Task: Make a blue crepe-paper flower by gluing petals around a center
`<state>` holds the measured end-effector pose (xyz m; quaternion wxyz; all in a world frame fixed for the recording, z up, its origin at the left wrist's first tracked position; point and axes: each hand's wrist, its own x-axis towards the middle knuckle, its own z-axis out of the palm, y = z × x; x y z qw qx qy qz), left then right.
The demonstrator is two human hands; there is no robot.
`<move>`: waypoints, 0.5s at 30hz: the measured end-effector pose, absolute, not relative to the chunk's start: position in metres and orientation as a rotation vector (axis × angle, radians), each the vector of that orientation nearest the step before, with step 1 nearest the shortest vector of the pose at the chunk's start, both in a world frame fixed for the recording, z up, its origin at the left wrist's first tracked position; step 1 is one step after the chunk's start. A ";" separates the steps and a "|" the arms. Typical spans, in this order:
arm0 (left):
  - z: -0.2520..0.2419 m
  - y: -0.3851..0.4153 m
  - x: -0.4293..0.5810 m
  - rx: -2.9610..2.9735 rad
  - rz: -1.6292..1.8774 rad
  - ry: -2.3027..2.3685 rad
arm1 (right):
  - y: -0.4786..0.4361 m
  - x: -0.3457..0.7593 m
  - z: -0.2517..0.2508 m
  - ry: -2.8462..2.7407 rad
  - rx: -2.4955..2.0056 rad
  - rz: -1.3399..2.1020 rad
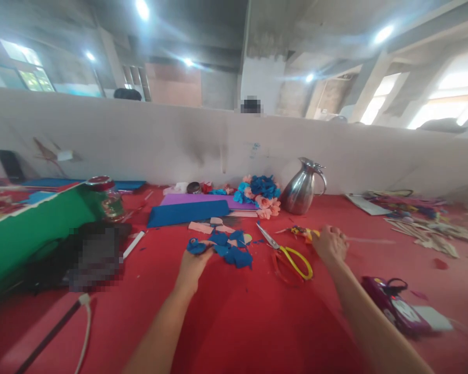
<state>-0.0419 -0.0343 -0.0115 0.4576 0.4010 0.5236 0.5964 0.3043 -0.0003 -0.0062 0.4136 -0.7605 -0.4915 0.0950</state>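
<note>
My left hand (193, 266) closes its fingertips on a curled blue paper flower (196, 246). Right beside it lie loose blue paper petals (237, 256) and some pale pink paper pieces (200, 227). My right hand (331, 244) has its fingers bent in, at the end of a small yellow and multicoloured bundle (302, 232); its grip is blurred. Scissors with yellow and red handles (292, 259) lie between my hands, blades partly apart. Behind them sits a bunch of blue and pink paper flowers (259, 192).
A steel jug (301, 187) stands near the low white wall (159, 140). Blue sheets (189, 213) lie at the middle back. A green board (42, 234), glass jar (111, 200) and dark bag (54, 254) are left; a purple device (398, 306) and paper strips (425, 234) are right.
</note>
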 end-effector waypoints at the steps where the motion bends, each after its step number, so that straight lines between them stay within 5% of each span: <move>1: -0.011 -0.034 -0.039 0.858 1.503 1.259 | -0.006 0.282 -0.005 -1.232 -1.836 0.228; 9: 0.008 -0.028 -0.006 0.326 1.406 1.045 | -0.046 0.107 -0.006 -0.962 -1.015 1.368; 15: 0.009 -0.026 0.026 0.343 1.450 0.983 | -0.038 0.103 -0.009 -0.675 -0.791 1.503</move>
